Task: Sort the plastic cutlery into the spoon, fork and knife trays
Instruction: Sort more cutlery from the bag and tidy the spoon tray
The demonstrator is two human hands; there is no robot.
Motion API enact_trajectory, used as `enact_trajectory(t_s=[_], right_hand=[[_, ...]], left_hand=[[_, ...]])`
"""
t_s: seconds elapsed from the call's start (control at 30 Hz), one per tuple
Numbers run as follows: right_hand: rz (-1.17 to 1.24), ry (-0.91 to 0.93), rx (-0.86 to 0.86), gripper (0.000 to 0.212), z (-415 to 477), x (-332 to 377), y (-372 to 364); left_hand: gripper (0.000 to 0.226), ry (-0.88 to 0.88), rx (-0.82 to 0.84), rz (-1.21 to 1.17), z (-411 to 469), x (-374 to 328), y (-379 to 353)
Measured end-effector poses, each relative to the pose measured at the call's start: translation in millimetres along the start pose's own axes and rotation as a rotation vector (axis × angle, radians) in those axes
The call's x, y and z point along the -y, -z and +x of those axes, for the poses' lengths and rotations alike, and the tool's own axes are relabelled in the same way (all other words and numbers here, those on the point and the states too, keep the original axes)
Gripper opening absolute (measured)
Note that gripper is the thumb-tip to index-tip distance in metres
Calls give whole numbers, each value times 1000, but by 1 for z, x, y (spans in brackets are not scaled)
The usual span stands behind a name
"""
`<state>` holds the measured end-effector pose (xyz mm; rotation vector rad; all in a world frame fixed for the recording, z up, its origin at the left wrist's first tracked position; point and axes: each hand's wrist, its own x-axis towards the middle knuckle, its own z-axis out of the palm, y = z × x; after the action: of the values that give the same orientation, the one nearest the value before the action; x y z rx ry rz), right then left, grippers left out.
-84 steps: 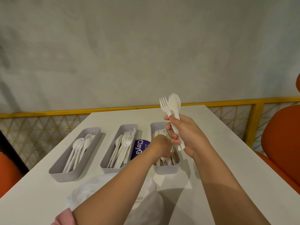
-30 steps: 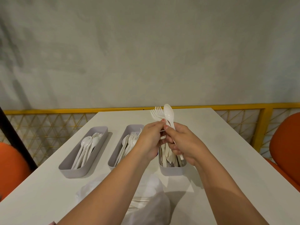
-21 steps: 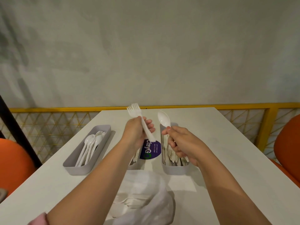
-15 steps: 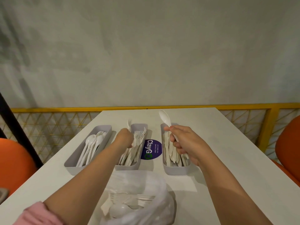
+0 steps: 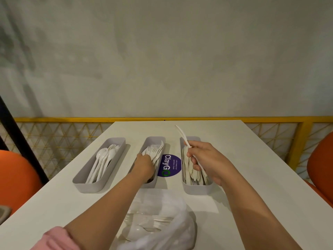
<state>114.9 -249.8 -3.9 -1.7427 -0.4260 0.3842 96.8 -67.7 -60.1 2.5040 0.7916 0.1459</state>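
Observation:
Three grey trays stand side by side on the white table [image 5: 252,159]. The left tray [image 5: 86,188] holds white spoons, the middle tray [image 5: 155,138] holds forks, and the right tray [image 5: 196,190] holds knives. My left hand [image 5: 144,165] is down inside the middle tray, fingers curled over the handle of a fork [image 5: 150,152] among the other forks. My right hand [image 5: 207,163] hovers over the right tray and grips a white spoon [image 5: 182,134] by its handle, bowl pointing up and away. A clear plastic bag [image 5: 162,230] with several unsorted pieces lies close to me.
A purple round sticker [image 5: 168,166] lies on the table between the middle and right trays. Orange chairs stand at the left [image 5: 16,177] and right [image 5: 322,168]. A yellow mesh railing [image 5: 297,141] runs behind the table, below a grey wall.
My left hand took the fork out of my right hand's bundle, swung left and dropped into the middle tray. My right hand kept the spoon and stayed over the right tray.

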Motion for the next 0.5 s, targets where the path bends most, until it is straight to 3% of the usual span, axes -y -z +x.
enact_trajectory(t_s=[0.1,0.33,0.5], right_hand=[[-3,21,-17,26,0,-1,-1],[130,57,-84,23,1,-3,-9],[120,93,-70,14,1,-6,-20]], left_hand=[[31,-27,-51,57,1,2,-1],[32,-227,-88,-130,-18,-19,8],[23,-242,52,-531,-46,-26,15]])
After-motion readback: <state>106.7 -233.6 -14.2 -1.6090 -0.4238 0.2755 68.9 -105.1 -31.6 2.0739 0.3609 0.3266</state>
